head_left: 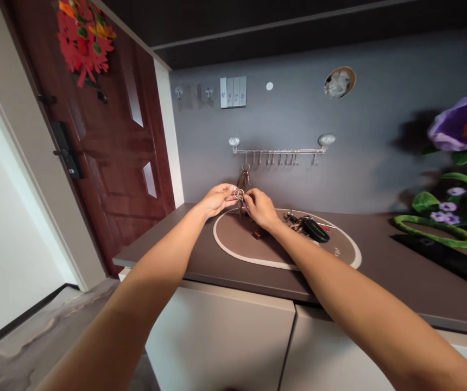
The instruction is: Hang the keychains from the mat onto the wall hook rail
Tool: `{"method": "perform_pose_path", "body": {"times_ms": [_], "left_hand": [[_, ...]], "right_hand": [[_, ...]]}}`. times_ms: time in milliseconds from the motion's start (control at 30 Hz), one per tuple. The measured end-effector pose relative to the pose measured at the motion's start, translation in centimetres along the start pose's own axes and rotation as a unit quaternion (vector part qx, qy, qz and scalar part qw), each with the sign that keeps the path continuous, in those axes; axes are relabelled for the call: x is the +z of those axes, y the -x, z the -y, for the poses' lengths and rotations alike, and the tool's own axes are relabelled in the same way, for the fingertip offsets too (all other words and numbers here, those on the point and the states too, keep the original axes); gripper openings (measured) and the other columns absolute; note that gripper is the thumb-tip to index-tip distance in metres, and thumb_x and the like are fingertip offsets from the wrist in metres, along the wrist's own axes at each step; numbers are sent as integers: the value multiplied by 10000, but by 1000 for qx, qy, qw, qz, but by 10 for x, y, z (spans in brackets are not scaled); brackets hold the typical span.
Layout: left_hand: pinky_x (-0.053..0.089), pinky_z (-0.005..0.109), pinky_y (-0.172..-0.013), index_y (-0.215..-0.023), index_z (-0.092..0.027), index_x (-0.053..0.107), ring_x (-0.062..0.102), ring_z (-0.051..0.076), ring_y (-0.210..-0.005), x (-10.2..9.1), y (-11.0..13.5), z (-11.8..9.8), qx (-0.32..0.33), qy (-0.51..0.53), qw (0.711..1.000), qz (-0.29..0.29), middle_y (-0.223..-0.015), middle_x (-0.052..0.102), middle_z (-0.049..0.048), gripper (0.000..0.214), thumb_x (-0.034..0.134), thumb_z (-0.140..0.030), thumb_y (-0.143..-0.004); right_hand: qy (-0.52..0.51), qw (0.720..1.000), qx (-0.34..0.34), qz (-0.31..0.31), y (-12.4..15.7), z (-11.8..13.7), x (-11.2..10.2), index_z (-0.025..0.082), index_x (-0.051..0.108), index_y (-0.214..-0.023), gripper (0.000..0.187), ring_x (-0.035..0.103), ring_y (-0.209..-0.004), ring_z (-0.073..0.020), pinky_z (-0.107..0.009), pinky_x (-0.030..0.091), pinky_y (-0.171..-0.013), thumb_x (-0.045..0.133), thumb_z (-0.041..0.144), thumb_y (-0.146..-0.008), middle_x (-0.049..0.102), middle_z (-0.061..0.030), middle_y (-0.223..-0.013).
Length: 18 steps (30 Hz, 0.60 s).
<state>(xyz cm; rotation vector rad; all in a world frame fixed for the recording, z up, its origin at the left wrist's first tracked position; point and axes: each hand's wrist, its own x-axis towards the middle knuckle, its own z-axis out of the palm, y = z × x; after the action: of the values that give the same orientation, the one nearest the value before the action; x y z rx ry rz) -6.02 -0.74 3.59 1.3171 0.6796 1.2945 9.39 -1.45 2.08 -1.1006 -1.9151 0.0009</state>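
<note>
Over the brown oval mat with a pale rim (237, 247), the left hand (221, 200) pinches a round silver metal key ring (239, 199); the right hand (261, 208) curls just beside it, and whether this grip is closed on something, I cannot tell. The present step seems to be fine work at the ring, so the next move probably calls for a steady left pinch.
</note>
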Motion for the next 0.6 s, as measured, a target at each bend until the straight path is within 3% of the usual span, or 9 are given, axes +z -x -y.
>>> {"method": "perform_pose_path", "body": {"times_ms": [333, 600], "left_hand": [[394, 392, -916, -820, -119, 541, 595, 92, -759, 0, 1, 0, 10, 15, 1000, 19, -800, 627, 30, 48, 541, -160, -795], [369, 389, -951, -835, -112, 566, 596, 98, -801, -2, -1, 2, 51, 34, 998, 31, -824, 633, 36, 87, 585, -124, -751]], "right_hand": [[-79, 996, -5, -40, -1, 1, 1, 174, 522, -762, 104, 490, -752, -142, -283, 382, -744, 484, 269, -742, 547, -34, -797], [-218, 974, 59, -28, -7, -3, 2, 177, 546, -695, 173, 508, -687, -130, -282, 411, -698, 530, 348, -695, 550, -6, -724]]}}
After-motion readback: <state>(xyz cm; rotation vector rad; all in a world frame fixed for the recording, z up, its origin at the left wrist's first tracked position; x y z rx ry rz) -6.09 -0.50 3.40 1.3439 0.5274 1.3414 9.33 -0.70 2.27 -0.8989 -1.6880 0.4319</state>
